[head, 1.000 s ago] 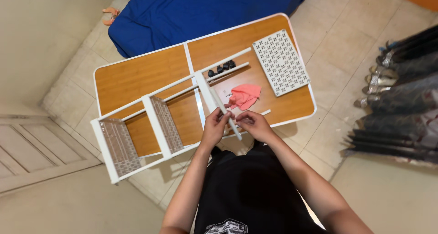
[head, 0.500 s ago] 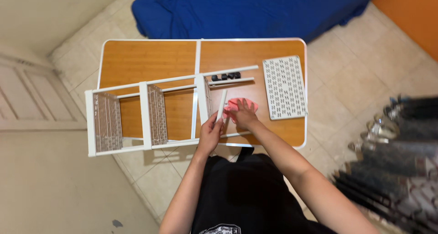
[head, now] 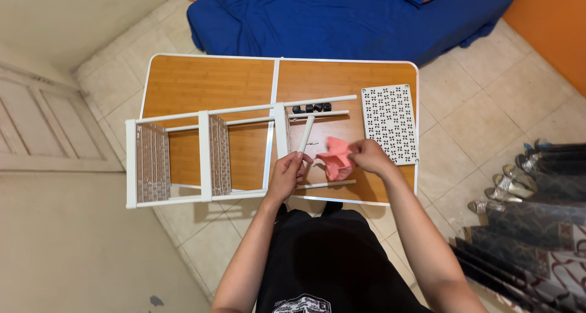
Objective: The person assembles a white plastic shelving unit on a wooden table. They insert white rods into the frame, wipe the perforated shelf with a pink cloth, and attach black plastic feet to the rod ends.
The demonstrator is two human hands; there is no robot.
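White tube (head: 304, 137) is pinched at its near end by my left hand (head: 285, 176), steadying it above the table (head: 207, 84); my right hand (head: 366, 155) grips the pink cloth (head: 336, 157) beside it for wiping.

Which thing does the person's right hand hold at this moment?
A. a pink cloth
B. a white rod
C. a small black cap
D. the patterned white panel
A: the right hand pinches the pink cloth above the wooden table, while the white rod is in the left hand.
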